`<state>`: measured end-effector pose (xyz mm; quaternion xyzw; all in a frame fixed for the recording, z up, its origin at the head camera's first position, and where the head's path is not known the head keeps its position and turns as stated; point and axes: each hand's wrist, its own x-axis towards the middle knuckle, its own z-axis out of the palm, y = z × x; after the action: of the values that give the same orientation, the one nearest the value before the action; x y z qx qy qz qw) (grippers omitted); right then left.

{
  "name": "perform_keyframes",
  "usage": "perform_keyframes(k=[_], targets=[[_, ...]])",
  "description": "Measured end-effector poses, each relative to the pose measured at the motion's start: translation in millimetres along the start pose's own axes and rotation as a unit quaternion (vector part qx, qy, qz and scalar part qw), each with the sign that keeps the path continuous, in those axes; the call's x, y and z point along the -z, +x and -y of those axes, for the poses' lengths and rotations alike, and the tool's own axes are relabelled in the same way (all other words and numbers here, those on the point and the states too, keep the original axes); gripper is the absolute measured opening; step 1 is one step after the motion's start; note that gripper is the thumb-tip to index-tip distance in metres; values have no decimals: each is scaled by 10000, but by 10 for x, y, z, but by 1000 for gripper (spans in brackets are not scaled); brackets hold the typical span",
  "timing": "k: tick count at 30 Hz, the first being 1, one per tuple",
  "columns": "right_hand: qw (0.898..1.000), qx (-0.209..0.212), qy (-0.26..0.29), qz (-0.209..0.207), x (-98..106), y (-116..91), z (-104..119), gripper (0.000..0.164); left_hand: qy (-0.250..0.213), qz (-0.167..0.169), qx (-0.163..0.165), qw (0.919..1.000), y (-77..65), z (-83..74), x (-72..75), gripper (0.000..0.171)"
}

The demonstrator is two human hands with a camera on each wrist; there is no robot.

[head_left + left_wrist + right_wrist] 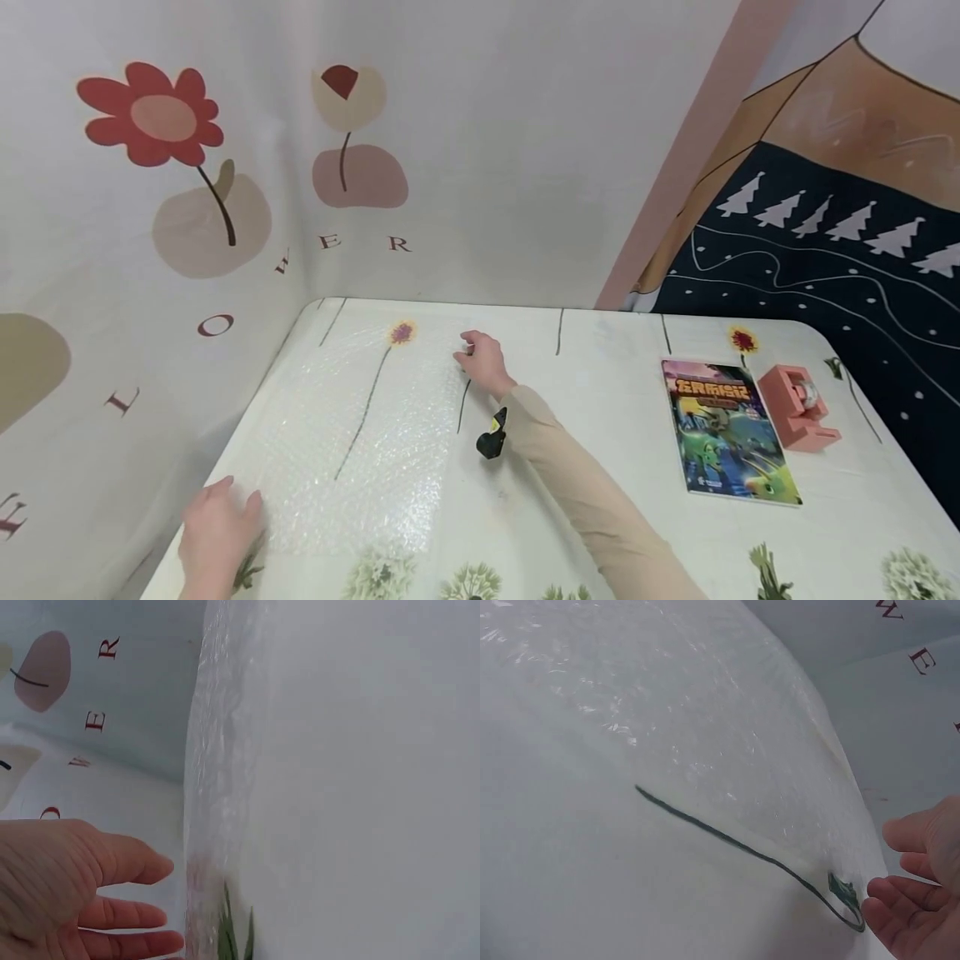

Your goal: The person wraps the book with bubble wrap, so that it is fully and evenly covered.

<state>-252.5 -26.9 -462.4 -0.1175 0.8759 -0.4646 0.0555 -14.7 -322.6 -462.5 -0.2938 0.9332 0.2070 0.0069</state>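
A sheet of clear bubble wrap lies spread over the left half of the flower-printed table. My left hand is at its near left edge, thumb apart from the fingers and nothing held. In the left wrist view, the fingertips of that hand come right up to the rim of the wrap. Farther back, my right hand is by the sheet's far right corner. Its fingers are loosely bent with no thing between them, as the hand in the right wrist view shows.
To the right lies a colourful book with dinosaurs on its cover. Beside it stands a pink tape dispenser holding a roll of tape. Printed curtains hang behind and left of the table. A small black device sits at the right wrist.
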Motion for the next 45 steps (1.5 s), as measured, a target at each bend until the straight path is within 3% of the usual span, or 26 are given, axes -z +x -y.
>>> perform_keyframes(k=[6, 12, 23, 28, 33, 45], targets=[[9989, -425, 210, -16, -108, 85, -43, 42, 134, 255, 400, 9988, 12, 158, 104, 53], [9948, -861, 411, -363, -162, 131, -18, 45, 273, 541, 769, 9952, 56, 247, 147, 54], [9789, -1819, 862, -354, -153, 139, 92, 40, -176, 94, 597, 9980, 79, 297, 157, 51], [9754, -1802, 1195, -417, -124, 181, 43, 24, -531, 196, 889, 9944, 103, 305, 164, 45], [9747, -1558, 1547, -407, -39, 189, 37, 17, -758, 155, 782, 9939, 100, 292, 208, 42], [9662, -1199, 2231, -489, 273, 11, 100, 19, -1262, -550, 609, 9886, 96, 181, 220, 36]])
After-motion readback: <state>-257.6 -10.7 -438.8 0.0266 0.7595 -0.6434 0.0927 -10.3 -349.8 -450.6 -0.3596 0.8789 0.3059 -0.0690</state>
